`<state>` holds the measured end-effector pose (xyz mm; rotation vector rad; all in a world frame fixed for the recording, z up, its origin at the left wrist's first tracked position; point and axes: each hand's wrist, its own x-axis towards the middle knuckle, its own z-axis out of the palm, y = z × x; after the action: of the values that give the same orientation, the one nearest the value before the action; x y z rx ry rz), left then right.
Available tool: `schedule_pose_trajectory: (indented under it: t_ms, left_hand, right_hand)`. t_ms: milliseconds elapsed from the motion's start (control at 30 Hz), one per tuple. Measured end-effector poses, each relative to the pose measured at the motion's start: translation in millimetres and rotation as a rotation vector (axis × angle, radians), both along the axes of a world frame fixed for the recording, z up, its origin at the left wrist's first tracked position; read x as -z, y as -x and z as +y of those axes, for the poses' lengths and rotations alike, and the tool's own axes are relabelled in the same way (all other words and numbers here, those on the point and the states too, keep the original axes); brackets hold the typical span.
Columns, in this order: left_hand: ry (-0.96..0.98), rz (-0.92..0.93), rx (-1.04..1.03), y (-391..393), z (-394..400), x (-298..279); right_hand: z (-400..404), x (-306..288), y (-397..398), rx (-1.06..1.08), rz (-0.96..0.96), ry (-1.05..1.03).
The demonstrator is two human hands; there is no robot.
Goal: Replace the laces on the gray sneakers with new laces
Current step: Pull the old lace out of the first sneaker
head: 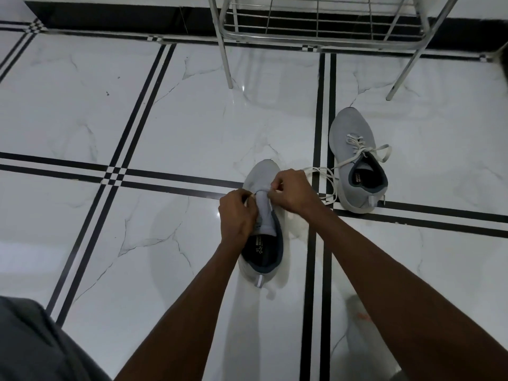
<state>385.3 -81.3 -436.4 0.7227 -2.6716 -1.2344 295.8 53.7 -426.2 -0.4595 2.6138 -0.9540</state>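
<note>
Light: even, bright, cool | Glare: white spot on glossy floor (242, 89) below rack (316, 26) | Shadows: soft, faint around near shoe (261, 174) | Distortion: wide-angle bending of tile lines at edges | Blur: slight, lower corners

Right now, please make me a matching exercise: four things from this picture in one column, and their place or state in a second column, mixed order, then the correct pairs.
Column A
1. near sneaker
2. far sneaker
3. metal rack
4. right hand

Column B
a. stands at the top, by the wall
b. lies to the right, white lace threaded, ends loose on the floor
c. pinches something white at the tongue
d. lies between both hands, tongue exposed

Pairs: 1-d, 2-b, 3-a, 4-c
</note>
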Motion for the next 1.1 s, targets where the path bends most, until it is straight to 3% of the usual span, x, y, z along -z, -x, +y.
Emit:
schedule_pose_trajectory:
  t_ms: [100, 233, 500, 667, 733, 833, 933, 1000, 1100]
  left_hand:
    - [0.011, 0.013, 0.019, -4.4, -2.5, -3.9]
    - [0.011, 0.022, 0.028, -7.0, -2.8, -7.2]
    - [0.019, 0.094, -0.033, 2.2, 6.5, -13.5]
    - [-0.006, 0.16, 0.028, 17.6, 11.7, -13.5]
    - [-0.028, 0.174, 0.058, 21.1, 17.2, -15.2]
    - [-0.079, 0.136, 0.097, 26.5, 23.4, -15.5]
    - [-0.127, 0.039, 0.204, 32.9, 33.9, -18.3]
    - [-0.215, -0.036, 0.233, 37.6, 42.7, -20.3]
    - [-0.394, -0.135, 0.228, 44.1, 57.5, -24.4]
  right_hand:
    - [16.7, -1.9, 3.7, 0.181, 0.005, 0.104]
    - [37.4, 10.3, 10.0, 0.376, 0.065, 0.091]
    - [59.2, 39.9, 7.0, 0.147, -0.06, -0.348]
    - [66.3, 58.0, 4.4, 0.188, 0.112, -0.353]
    - [63.9, 58.4, 6.9, 0.226, 0.028, -0.348]
    - [58.6, 54.4, 11.0, 0.267, -0.12, -0.191]
    - [58.6, 45.6, 5.9, 0.385, -0.095, 0.012]
    - [60.7, 38.4, 2.2, 0.544, -0.125, 0.214]
    - [65.6, 21.7, 1.8, 0.594, -0.254, 0.399]
